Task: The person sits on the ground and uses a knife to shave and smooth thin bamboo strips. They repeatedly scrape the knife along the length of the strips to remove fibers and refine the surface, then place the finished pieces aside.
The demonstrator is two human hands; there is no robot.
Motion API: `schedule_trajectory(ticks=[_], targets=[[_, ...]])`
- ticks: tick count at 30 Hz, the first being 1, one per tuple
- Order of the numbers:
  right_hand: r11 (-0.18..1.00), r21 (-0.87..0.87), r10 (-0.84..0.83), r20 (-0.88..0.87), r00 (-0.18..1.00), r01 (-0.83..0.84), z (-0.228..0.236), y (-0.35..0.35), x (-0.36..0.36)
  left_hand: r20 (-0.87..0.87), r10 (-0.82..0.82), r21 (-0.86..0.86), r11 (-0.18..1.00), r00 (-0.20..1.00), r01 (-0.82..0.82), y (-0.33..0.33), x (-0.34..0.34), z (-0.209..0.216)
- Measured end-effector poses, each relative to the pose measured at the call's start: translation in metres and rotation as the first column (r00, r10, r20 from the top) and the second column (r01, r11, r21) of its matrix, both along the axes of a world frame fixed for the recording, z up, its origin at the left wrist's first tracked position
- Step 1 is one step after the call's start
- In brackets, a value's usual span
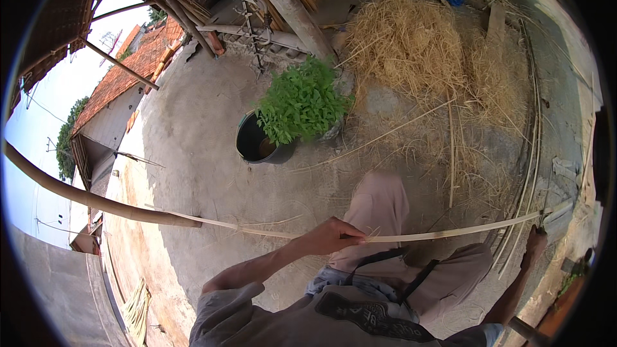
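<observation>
A long, thin, pale strip (450,234), which looks like split bamboo, stretches across in front of my lap. My left hand (335,236) is closed on it, thumb and fingers pinching it near the middle. The strip runs on leftward past the end of a thick bamboo pole (122,207). Far to the right, my right hand (535,243) is closed beside the strip's right end. Its fingers are small and partly hidden; what it grips cannot be made out. A greyish flat piece (558,211) lies just beyond that hand.
A dark bucket (247,136) stands ahead, beside a leafy green plant (302,99). Pale shavings (411,51) are heaped farther off, with loose strips (451,154) on the concrete floor. Long strips (531,135) lie along the right wall. A bundle of strips (137,308) rests at lower left.
</observation>
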State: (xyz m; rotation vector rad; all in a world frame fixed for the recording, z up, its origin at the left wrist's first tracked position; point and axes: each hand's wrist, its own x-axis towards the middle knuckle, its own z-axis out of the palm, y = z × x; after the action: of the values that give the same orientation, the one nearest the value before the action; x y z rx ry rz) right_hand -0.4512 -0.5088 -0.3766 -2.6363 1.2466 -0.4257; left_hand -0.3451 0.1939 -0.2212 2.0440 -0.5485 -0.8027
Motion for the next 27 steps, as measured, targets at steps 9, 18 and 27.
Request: schedule_trajectory(ticks=[9, 18, 27], targets=[[0.975, 0.100, 0.209, -0.084, 0.974, -0.200, 0.012, 0.091, 0.020, -0.064, 0.129, 0.192, 0.975, 0.990, -0.114, 0.062, -0.018, 0.012], [0.858, 0.499, -0.245, 0.181, 0.953, 0.126, -0.005, 0.037, -0.043, -0.055, 0.225, 0.279, 0.939, 0.973, -0.201, 0.088, 0.013, -0.003], [0.857, 0.267, 0.442, 0.063, 0.895, -0.442, 0.054, 0.282, 0.026, 0.675, -0.136, 0.201, 0.980, 0.725, -0.003, -0.157, 0.016, -0.039]])
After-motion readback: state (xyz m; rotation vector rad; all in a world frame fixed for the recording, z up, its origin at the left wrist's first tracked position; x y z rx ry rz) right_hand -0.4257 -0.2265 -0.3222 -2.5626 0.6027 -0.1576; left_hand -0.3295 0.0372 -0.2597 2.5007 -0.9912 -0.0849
